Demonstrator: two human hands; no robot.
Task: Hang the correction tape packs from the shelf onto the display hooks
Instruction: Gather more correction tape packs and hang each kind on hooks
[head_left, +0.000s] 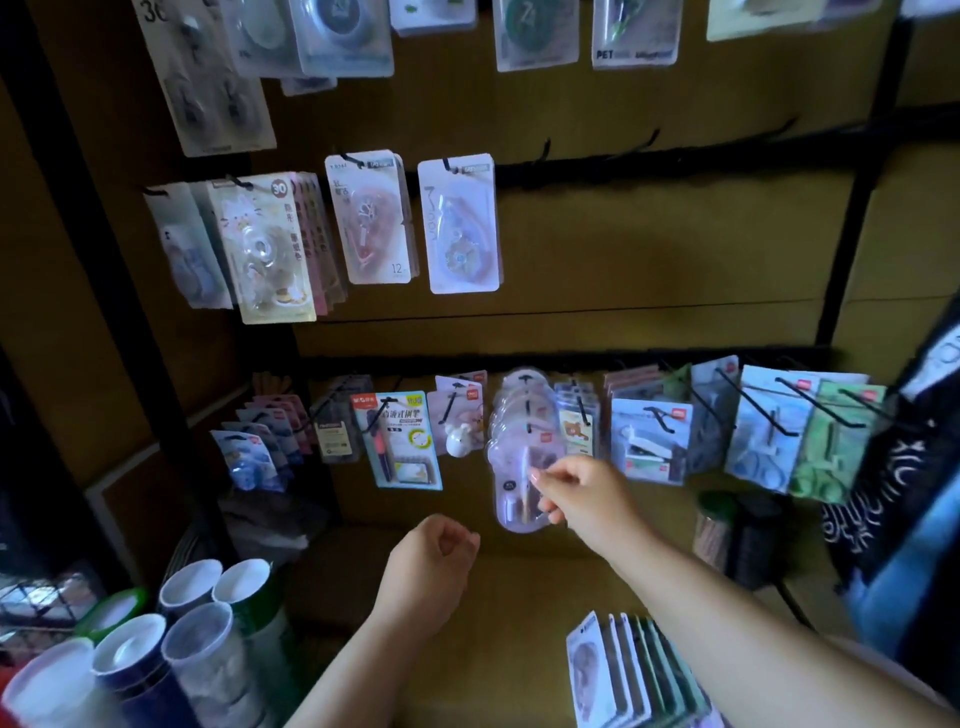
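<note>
Up front, my right hand (582, 493) pinches the clear correction tape pack (522, 467) hanging on its display hook, while my left hand (436, 556) hovers loosely curled and empty, below and left of it.

A brown backing board (649, 249) is framed by black uprights (878, 156). Two black rails (675, 156) are fixed across the board, one above the other. Below the board a brown shelf (509, 597) is seen, dimly lit.
</note>
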